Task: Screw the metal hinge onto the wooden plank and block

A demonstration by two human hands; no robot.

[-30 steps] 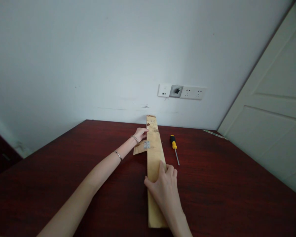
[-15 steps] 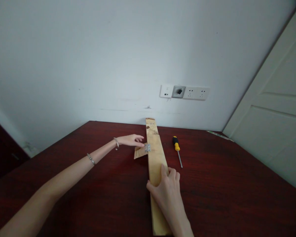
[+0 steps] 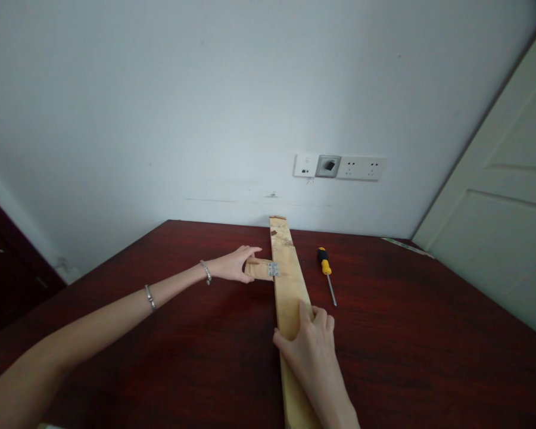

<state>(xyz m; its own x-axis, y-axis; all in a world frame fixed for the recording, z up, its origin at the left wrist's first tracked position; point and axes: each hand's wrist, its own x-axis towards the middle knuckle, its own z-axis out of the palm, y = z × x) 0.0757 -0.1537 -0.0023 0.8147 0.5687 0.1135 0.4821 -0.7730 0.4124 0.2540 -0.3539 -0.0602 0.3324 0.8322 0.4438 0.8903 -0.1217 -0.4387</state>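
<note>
A long pale wooden board (image 3: pixel 290 280) lies lengthwise on the dark red table, its far end by the wall. A small metal hinge (image 3: pixel 273 269) joins its left edge to a short wooden piece (image 3: pixel 259 269) that sticks out to the left. My left hand (image 3: pixel 234 264) grips the outer end of this short piece, thumb on the near side and fingers on the far side. Across the near part of the board, my right hand (image 3: pixel 310 342) is clasped, thumb at the left edge and fingers over the right edge.
A screwdriver (image 3: pixel 324 262) with a yellow and black handle lies right of the board, tip toward me. Wall sockets (image 3: pixel 357 168) are set above the table's back edge. A pale strip (image 3: pixel 406 246) lies at the back right, near a white door (image 3: pixel 504 202).
My left hand has gone from hovering over the short piece to gripping its end. That piece was angled and now sits straighter out from the board. My right hand keeps its hold.
</note>
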